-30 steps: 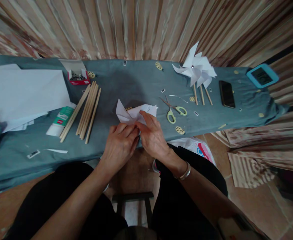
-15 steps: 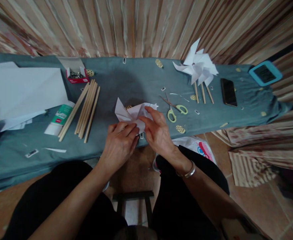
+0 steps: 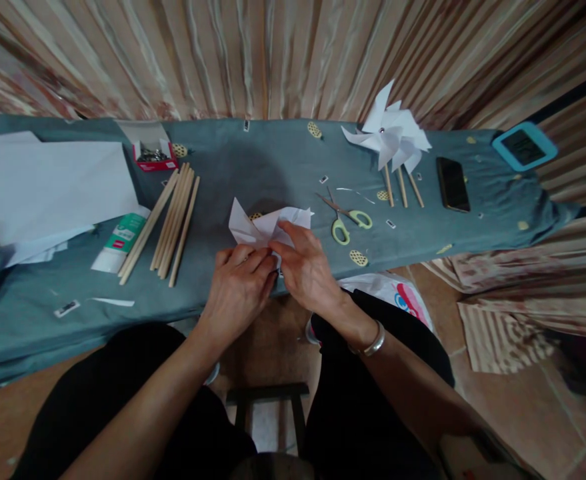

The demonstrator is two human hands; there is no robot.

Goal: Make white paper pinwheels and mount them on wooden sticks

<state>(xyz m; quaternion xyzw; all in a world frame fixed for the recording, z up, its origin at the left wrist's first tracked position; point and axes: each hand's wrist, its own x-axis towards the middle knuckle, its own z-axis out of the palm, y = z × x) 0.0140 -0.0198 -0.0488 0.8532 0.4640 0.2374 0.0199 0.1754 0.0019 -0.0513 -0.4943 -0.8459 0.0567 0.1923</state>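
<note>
A white paper pinwheel (image 3: 245, 225) with folded blades lies at the table's near edge, between my hands. My left hand (image 3: 240, 280) presses its lower left part, fingers bent together over the paper. From the right, my right hand (image 3: 309, 267) grips the paper near the middle, thumb and forefinger on a blade; the exact pinch point is partly covered. Green-handled scissors (image 3: 345, 219) lie partly spread just right of the paper. Finished-looking white pinwheels (image 3: 390, 130) on wooden sticks lie farther back on the right.
Several wooden sticks (image 3: 175, 223), a green-and-white glue tube (image 3: 120, 241) and white paper sheets (image 3: 57, 177) lie on the left. Behind them is a red box (image 3: 153, 157) of small metal pieces. A phone (image 3: 453, 184) and a blue-framed timer (image 3: 525, 147) sit at the right.
My right hand has shifted slightly left and inward over the paper, and a blade under it is pulled toward the middle. My left hand stays nearly in place.
</note>
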